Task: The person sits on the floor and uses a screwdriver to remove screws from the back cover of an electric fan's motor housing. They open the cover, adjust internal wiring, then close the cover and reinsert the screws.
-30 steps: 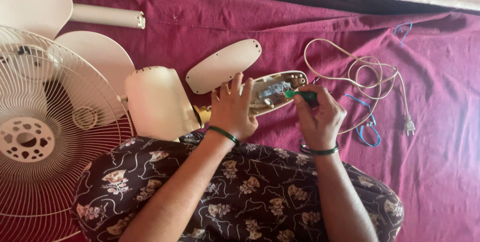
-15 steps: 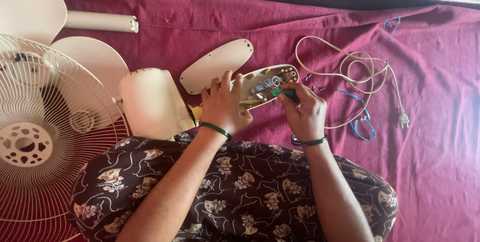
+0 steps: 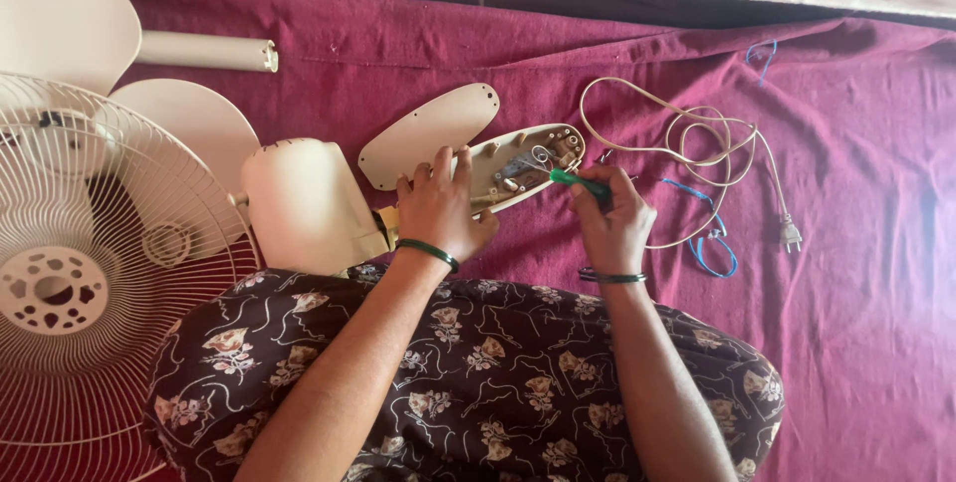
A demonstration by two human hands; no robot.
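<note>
A person sits on a dark red cloth (image 3: 856, 243) spread over the floor, with a dark dress with cream flowers (image 3: 478, 382) over the knees. Both arms reach out in front.

The left hand (image 3: 438, 211) lies on the near end of a long cream switch box (image 3: 523, 165) that is open on top. The fingers are spread a little and press down on the box, with the fingertips (image 3: 441, 158) touching its edge. Small metal parts and wires show inside the box. It lies on the cloth, right in front of the person, between the two hands.

The right hand (image 3: 612, 221) is closed in a fist around a green screwdriver (image 3: 580, 181). The fingers are tight together on the handle. The thin tip points left and goes into the far end of the open box.

A flat cream cover (image 3: 428, 133) lies just beside the box, on its left, touching or almost touching it. Next to that is a round cream motor case (image 3: 304, 203). A big wire fan cage (image 3: 90, 273) fills the left side, with a fan blade (image 3: 60, 14) and a cream pole (image 3: 204, 50) above it.

On the right, a cream power cord (image 3: 697, 138) lies in loops, with its plug (image 3: 790, 235) at the end. A thin blue wire (image 3: 712, 248) lies near the plug.
</note>
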